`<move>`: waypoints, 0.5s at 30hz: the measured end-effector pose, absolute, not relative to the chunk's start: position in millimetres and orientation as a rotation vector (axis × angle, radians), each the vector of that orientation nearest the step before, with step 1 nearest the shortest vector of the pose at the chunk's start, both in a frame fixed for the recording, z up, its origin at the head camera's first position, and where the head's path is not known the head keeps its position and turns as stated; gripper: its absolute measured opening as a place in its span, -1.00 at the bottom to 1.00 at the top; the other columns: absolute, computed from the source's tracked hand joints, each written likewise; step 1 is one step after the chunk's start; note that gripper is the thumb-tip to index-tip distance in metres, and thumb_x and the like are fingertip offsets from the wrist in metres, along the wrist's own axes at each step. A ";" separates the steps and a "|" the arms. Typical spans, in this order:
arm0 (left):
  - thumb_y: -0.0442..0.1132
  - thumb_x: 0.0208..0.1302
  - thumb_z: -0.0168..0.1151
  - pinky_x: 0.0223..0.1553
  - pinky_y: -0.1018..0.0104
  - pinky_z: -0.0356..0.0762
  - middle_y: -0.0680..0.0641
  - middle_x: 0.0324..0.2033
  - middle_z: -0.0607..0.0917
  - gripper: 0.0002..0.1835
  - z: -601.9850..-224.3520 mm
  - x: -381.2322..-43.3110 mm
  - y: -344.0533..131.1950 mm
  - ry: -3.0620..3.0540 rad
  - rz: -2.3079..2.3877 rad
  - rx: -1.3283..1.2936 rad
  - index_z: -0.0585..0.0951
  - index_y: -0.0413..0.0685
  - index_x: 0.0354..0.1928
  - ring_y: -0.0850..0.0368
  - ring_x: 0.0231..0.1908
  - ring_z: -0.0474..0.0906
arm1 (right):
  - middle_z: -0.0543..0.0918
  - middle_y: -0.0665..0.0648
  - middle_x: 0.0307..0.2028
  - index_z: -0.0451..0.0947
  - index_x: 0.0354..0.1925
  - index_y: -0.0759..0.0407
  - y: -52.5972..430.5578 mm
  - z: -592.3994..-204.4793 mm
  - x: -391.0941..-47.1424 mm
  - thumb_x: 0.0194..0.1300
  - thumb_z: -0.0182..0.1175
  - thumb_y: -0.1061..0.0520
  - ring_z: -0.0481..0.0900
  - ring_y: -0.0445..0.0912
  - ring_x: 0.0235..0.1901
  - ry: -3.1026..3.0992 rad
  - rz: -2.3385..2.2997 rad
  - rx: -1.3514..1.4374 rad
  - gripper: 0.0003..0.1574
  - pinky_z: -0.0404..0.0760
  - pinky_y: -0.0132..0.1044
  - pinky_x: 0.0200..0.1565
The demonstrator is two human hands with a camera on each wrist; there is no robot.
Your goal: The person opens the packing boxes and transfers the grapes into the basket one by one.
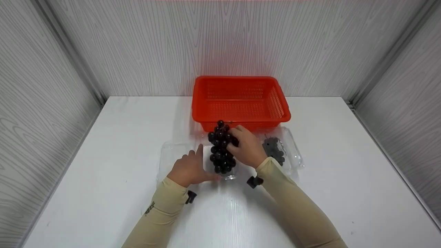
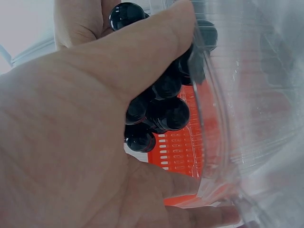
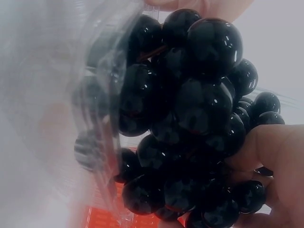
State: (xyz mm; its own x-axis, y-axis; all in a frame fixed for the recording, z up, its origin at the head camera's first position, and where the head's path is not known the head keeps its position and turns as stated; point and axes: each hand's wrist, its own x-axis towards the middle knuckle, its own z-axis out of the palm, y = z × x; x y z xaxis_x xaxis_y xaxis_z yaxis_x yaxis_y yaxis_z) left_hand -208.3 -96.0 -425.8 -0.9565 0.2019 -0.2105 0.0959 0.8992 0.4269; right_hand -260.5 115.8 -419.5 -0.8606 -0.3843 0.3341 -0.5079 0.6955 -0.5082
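A bunch of dark grapes (image 1: pixel 222 151) hangs over a clear plastic box (image 1: pixel 229 177), and my right hand (image 1: pixel 248 147) grips its upper right side. Up close in the right wrist view, the thumb and fingers press into the grapes (image 3: pixel 204 104) beside the see-through plastic wall (image 3: pixel 102 118). My left hand (image 1: pixel 191 168) lies at the box's left front with thumb and forefinger spread apart. In the left wrist view its thumb (image 2: pixel 156 42) touches the box's rim (image 2: pixel 213 109), and its straight lower fingers reach the plastic too. Part of the box is hidden by the grapes.
A red basket (image 1: pixel 241 123) stands against the back wall, just behind the plastic boxes. On the right, a second clear box (image 1: pixel 293 151) has a greyish bunch of grapes (image 1: pixel 274 151) in it. A clear lid-like piece (image 1: pixel 168 151) extends to the left of the middle box.
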 end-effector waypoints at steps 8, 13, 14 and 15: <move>0.40 -0.08 0.54 0.05 -0.16 0.61 -0.39 0.18 0.54 0.39 -425.0 -208.8 -95.0 2.809 0.638 0.222 0.08 -0.25 0.61 -0.34 0.03 0.59 | 0.59 0.10 -0.16 0.65 0.01 0.19 117.2 -416.7 -260.3 0.25 0.26 0.26 0.48 -0.04 -0.25 -2.702 0.910 0.724 -0.67 0.54 -0.15 -0.20; 0.39 -0.09 0.55 0.07 -0.16 0.60 -0.38 0.15 0.54 0.39 -423.5 -208.0 -95.3 2.811 0.640 0.216 0.08 -0.24 0.62 -0.34 0.03 0.59 | 0.59 0.10 -0.17 0.65 -0.02 0.19 117.7 -412.7 -258.6 0.24 0.26 0.26 0.49 -0.04 -0.24 -2.682 0.928 0.721 -0.69 0.55 -0.14 -0.19; 0.39 -0.09 0.55 0.07 -0.16 0.60 -0.38 0.15 0.54 0.39 -423.7 -207.7 -95.4 2.808 0.637 0.215 0.08 -0.24 0.62 -0.34 0.02 0.58 | 0.59 0.09 -0.17 0.65 -0.03 0.18 117.7 -412.4 -258.1 0.24 0.26 0.26 0.49 -0.04 -0.24 -2.681 0.929 0.715 -0.70 0.55 -0.14 -0.18; 0.39 -0.09 0.55 0.07 -0.16 0.60 -0.37 0.14 0.54 0.39 -423.9 -207.3 -95.6 2.805 0.635 0.214 0.08 -0.24 0.62 -0.34 0.03 0.58 | 0.59 0.09 -0.17 0.65 -0.04 0.18 117.7 -412.2 -257.8 0.24 0.26 0.26 0.49 -0.04 -0.24 -2.685 0.928 0.709 -0.71 0.56 -0.14 -0.18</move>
